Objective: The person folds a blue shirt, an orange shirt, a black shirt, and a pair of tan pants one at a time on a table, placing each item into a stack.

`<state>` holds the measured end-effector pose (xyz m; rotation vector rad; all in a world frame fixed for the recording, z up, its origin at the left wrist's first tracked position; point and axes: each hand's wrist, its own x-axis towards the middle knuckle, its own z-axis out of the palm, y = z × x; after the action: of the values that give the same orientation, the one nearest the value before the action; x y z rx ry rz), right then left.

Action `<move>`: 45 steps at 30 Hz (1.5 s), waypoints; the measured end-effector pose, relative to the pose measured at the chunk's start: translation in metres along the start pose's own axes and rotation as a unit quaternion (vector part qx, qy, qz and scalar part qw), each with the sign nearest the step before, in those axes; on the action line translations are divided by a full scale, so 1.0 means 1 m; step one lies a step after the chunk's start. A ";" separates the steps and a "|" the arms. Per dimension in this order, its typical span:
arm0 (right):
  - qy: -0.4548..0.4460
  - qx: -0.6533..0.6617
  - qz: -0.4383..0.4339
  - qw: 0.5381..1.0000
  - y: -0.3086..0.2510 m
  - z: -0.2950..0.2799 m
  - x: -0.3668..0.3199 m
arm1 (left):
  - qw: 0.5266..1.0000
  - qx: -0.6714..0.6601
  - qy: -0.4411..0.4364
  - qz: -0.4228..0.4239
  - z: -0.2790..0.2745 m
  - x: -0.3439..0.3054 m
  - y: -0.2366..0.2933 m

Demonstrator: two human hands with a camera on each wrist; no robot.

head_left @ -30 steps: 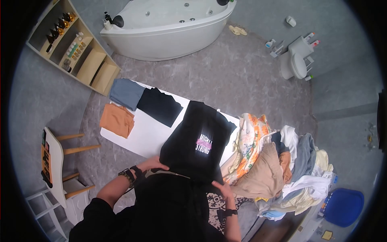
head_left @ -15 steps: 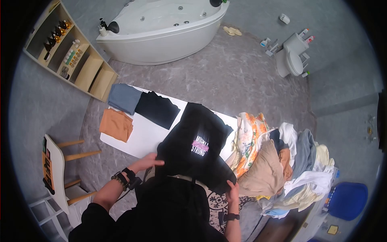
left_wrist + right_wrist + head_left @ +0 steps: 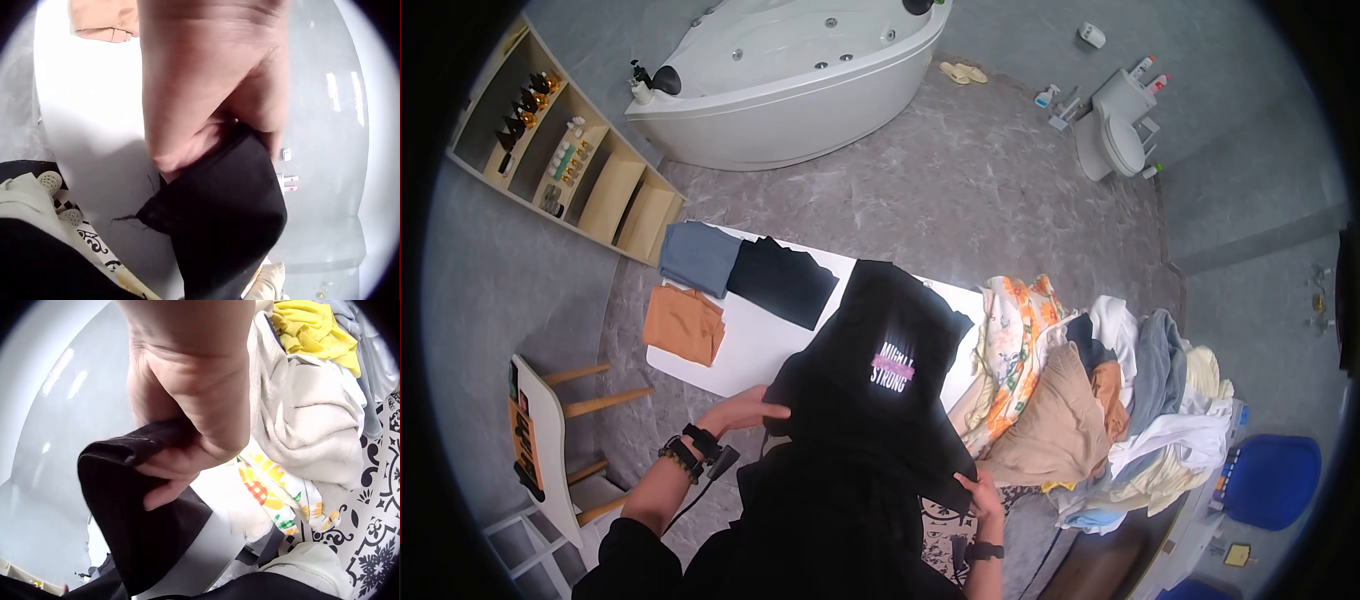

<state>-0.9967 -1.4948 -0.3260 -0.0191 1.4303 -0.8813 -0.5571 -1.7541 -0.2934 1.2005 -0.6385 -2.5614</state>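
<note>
A black T-shirt (image 3: 880,345) with white lettering and a pink stripe lies across the white table (image 3: 740,350), its near edge lifted toward the person's body. My left hand (image 3: 745,408) pinches the near left corner, and in the left wrist view the black cloth (image 3: 225,206) hangs from between thumb and fingers, with loose threads at one edge. At the near right corner my right hand (image 3: 980,493) grips the shirt. The right wrist view shows the folded black edge (image 3: 119,450) between thumb and fingers.
Folded grey (image 3: 700,260), black (image 3: 782,282) and orange (image 3: 685,325) garments lie at the table's left. A heap of loose clothes (image 3: 1100,400) fills its right end. Beyond stand a bathtub (image 3: 800,125), a wooden shelf (image 3: 590,195) and a toilet (image 3: 1115,140). A chair (image 3: 550,440) stands at left.
My right hand has moved outward, drawing the near right corner sideways. My left hand has shifted left and slightly nearer the body with its corner. The shirt's near part is spread wider.
</note>
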 end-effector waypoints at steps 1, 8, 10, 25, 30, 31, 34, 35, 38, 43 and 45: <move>-0.022 0.019 -0.004 1.000 -0.001 -0.001 -0.004 | 0.997 0.057 -0.052 -0.023 -0.006 -0.001 0.001; -0.025 0.110 0.043 0.993 0.011 -0.028 0.007 | 0.965 0.109 -0.169 -0.167 -0.020 -0.006 -0.001; -0.006 0.079 0.059 0.995 0.020 -0.032 0.013 | 0.961 0.139 -0.138 -0.196 -0.019 -0.010 -0.005; 0.041 0.312 -0.187 0.931 -0.077 0.032 0.087 | 0.956 -0.285 -0.047 0.043 0.029 0.111 0.041; 0.120 0.021 -0.182 0.976 -0.042 0.052 0.111 | 0.912 0.344 0.164 0.152 -0.013 0.169 -0.033; 0.142 -0.070 -0.200 0.967 -0.031 0.053 0.119 | 0.853 0.445 0.160 0.220 -0.014 0.167 -0.040; 0.193 -0.274 -0.286 0.898 -0.006 0.064 0.129 | 0.704 0.643 0.165 0.252 0.004 0.151 -0.048; 0.194 -0.423 -0.348 0.814 -0.016 0.082 0.113 | 0.695 0.671 0.122 0.226 0.006 0.147 -0.050; 0.112 -0.592 -0.371 0.707 -0.021 0.112 0.092 | 0.588 0.777 0.086 0.208 0.019 0.131 -0.049; 0.186 -0.670 -0.345 0.630 0.003 0.110 0.115 | 0.498 0.834 0.121 0.204 0.021 0.135 -0.060; 0.187 -0.684 -0.325 0.625 0.002 0.105 0.123 | 0.473 0.829 0.164 0.250 0.015 0.143 -0.070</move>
<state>-0.9194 -1.6098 -0.4093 -1.6949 2.2367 -0.0832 -0.6612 -1.7441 -0.4143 1.2272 -2.9219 -0.4360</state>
